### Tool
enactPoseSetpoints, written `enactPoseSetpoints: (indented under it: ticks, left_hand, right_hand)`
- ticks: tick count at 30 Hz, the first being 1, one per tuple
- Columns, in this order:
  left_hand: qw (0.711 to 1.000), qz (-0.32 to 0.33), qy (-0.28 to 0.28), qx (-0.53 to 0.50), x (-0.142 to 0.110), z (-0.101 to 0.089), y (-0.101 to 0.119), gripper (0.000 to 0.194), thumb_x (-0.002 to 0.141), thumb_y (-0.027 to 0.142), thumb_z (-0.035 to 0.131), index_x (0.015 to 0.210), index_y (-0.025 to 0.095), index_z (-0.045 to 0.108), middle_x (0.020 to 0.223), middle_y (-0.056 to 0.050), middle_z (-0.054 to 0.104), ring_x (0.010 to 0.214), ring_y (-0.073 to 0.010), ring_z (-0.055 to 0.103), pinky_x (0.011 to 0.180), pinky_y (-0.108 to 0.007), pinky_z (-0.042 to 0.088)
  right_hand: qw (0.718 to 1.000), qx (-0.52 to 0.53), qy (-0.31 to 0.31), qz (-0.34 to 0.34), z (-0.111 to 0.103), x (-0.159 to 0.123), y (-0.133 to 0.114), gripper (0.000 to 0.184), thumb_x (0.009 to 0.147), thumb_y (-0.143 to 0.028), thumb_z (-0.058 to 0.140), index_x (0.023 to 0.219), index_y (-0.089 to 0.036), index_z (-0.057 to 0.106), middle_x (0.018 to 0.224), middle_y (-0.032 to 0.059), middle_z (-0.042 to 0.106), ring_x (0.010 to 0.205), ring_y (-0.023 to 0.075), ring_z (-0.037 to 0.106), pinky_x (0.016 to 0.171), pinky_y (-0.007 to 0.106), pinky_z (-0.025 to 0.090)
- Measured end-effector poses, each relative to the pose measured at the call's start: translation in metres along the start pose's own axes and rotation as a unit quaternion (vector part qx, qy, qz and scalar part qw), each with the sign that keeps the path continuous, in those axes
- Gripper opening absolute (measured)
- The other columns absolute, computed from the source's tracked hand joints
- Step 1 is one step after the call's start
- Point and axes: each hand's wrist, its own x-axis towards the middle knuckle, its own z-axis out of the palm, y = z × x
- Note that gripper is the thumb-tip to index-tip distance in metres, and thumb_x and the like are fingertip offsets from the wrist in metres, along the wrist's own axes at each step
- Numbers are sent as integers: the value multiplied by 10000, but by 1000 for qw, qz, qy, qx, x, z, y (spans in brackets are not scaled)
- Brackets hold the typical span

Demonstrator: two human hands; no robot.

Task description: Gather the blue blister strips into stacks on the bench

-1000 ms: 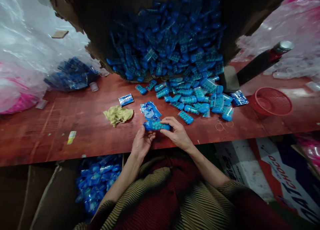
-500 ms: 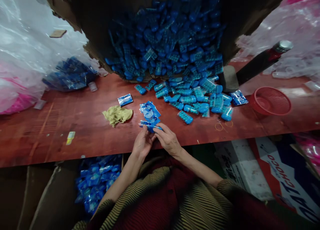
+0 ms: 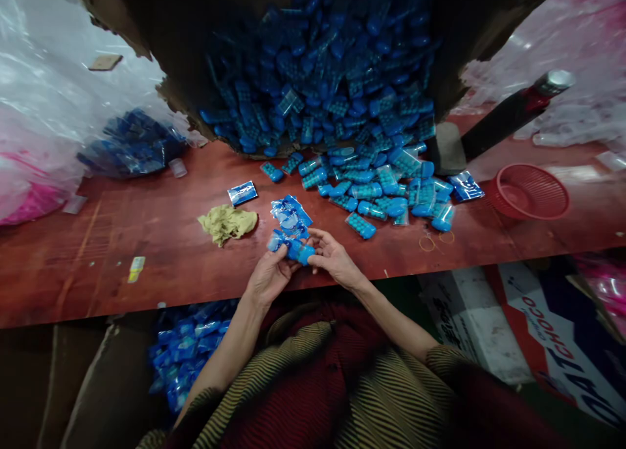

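Both my hands are together just above the table's near edge. The fingers of my left hand (image 3: 270, 274) pinch a blue printed packet (image 3: 278, 240). The thumb and fingers of my right hand (image 3: 337, 259) close on the rounded blue end of a small container (image 3: 304, 253), which lies against the packet; how far it sits inside is unclear. Right beyond my fingers lies a loose stack of flat blue packets (image 3: 290, 213). A single packet (image 3: 242, 193) and a crumpled yellow-green cloth (image 3: 227, 223) are to their left. Clear, blue-capped containers with blue beads (image 3: 366, 191) spread to the right.
A torn cardboard box (image 3: 161, 19) full of these containers opens toward me. On the right are a red plastic basket (image 3: 531, 191), a dark bottle (image 3: 508, 120) and rubber bands (image 3: 427, 243). Filled blue packets (image 3: 188, 345) lie below the table's edge, left.
My hands have moved slightly apart and tipped the held things, so the blue container end and packet face now show. My right fingers have spread somewhat. The view has shifted a little.
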Motion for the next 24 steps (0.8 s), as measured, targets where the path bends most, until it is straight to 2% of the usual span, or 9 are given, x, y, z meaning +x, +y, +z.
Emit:
enactPoseSetpoints:
  ticks: [3, 5, 8, 10, 13, 16, 21, 24]
  left_hand:
    - [1000, -10, -24, 10, 0, -1, 4, 188, 782, 131, 595, 964, 127, 639, 859, -81, 715, 824, -202, 680, 819, -363, 527]
    - [999, -16, -41, 17, 0, -2, 6, 213, 769, 128, 608, 979, 121, 641, 873, -88, 713, 843, -212, 678, 822, -365, 525]
    - [997, -22, -64, 30, 1, -2, 7, 222, 757, 124, 615, 977, 126, 643, 893, -88, 712, 875, -221, 673, 816, -362, 529]
    - [996, -24, -70, 38, 1, -2, 7, 225, 752, 118, 614, 974, 137, 643, 902, -84, 713, 899, -225, 669, 818, -358, 529]
    - [996, -39, -74, 42, 1, -1, 8, 238, 745, 116, 613, 982, 129, 641, 902, -100, 712, 912, -238, 667, 818, -358, 529]
    - [994, -59, -86, 37, 1, -1, 7, 234, 742, 128, 615, 974, 129, 643, 887, -111, 714, 943, -263, 659, 831, -384, 524]
    - [989, -91, -117, 29, 2, -1, 2, 270, 698, 150, 671, 965, 124, 638, 855, -107, 717, 1005, -293, 635, 888, -415, 492]
    - [984, -99, -141, 38, 3, -2, -2, 300, 673, 189, 708, 956, 121, 638, 848, -93, 720, 1009, -290, 633, 894, -404, 490]
  right_hand:
    - [999, -35, -13, -6, 0, -1, -5, 649, 616, -194, 729, 1209, -298, 485, 980, -8, 537, 683, 80, 520, 537, 181, 483]
    - [999, -43, -19, -25, 0, -2, -6, 663, 610, -199, 739, 1215, -300, 487, 981, -8, 554, 768, 103, 553, 673, 229, 508]
    - [997, -34, -41, -48, -2, -2, -5, 702, 614, -229, 750, 1251, -307, 466, 1007, -5, 560, 912, 139, 568, 827, 291, 487]
    - [996, -51, -48, -54, -3, -3, -4, 745, 619, -254, 755, 1289, -313, 436, 1025, 1, 547, 931, 146, 566, 849, 305, 478]
    - [989, -136, -26, -58, -7, -7, -6, 812, 612, -276, 773, 1334, -322, 405, 1026, 8, 518, 930, 159, 560, 854, 326, 477]
    - [980, -186, -38, -58, -9, -10, -12, 909, 590, -281, 799, 1378, -341, 348, 1115, 30, 497, 1038, 195, 531, 884, 348, 471]
    - [983, -132, -122, -39, -8, -11, -19, 991, 578, -298, 817, 1412, -344, 285, 1308, 43, 421, 1156, 211, 483, 907, 317, 465]
    - [985, -91, -142, -16, -8, -10, -19, 1028, 562, -309, 829, 1423, -326, 267, 1339, 45, 396, 1165, 207, 480, 909, 293, 458]
